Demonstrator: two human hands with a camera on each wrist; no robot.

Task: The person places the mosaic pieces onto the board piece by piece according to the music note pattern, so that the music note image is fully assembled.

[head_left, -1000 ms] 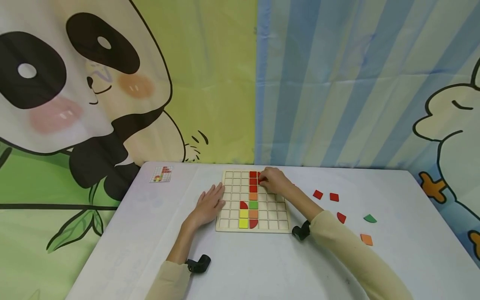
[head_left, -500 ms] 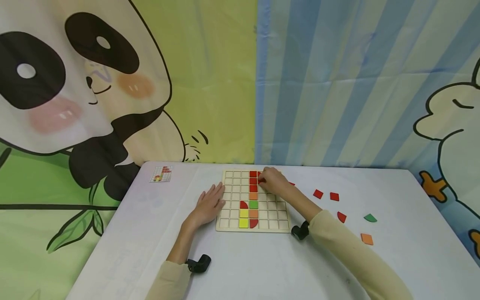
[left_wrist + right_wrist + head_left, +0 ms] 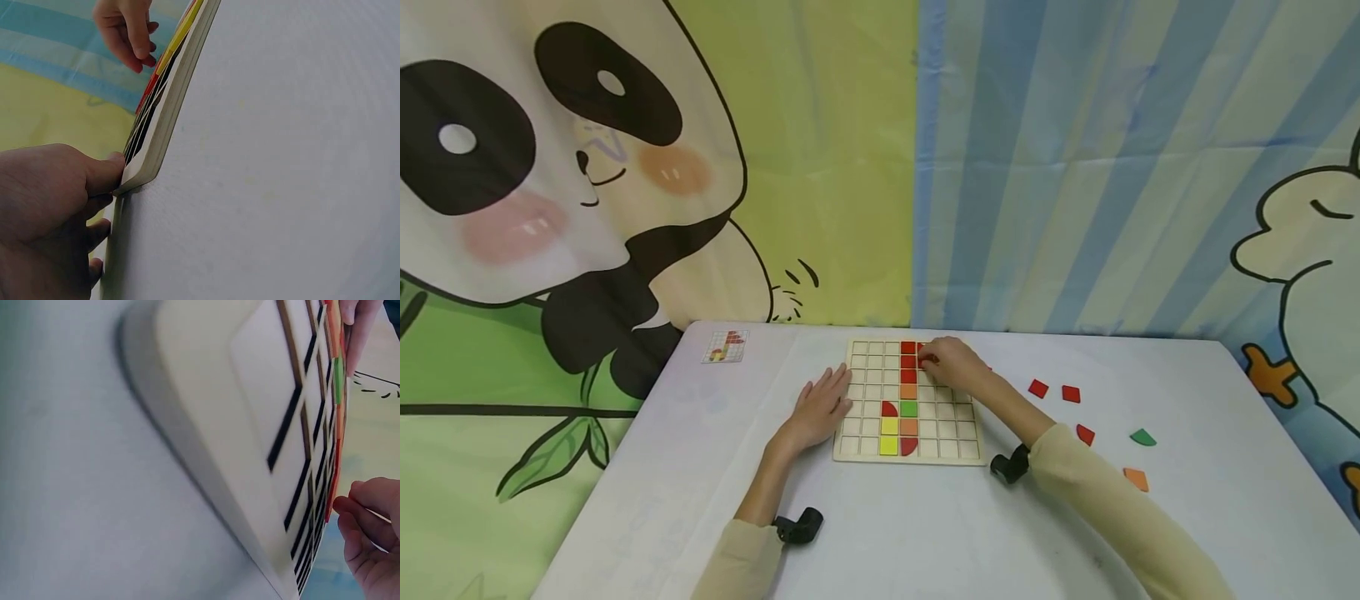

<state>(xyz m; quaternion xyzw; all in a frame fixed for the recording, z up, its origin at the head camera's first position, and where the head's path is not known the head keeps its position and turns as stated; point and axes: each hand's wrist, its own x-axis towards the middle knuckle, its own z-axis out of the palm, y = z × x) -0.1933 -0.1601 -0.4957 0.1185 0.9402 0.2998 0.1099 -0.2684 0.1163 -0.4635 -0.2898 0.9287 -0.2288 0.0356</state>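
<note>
Nearest, an orange tile (image 3: 1136,479) and a green tile (image 3: 1143,437) lie loose at lower right, probably placed for easy reach. At lower centre, the gridded board (image 3: 947,430) lies flat, partly filled with coloured tiles (image 3: 889,446). The left hand (image 3: 815,411), fingers extended, touches its left edge, likely steadying it. The right hand (image 3: 957,365) seems to pinch a red tile (image 3: 921,363) above centre-right cells, though fingers mostly hide it. Farther, left of centre, lies a pattern card (image 3: 726,347).

We see soft, even light in the head view, a faint shadow on the tabletop (image 3: 925,533) nearer the camera than the right fingers (image 3: 928,356). Our left wrist view dims around the left fingers (image 3: 99,232); our right wrist view blurs the board (image 3: 256,406) at its corner left of the right fingers.
</note>
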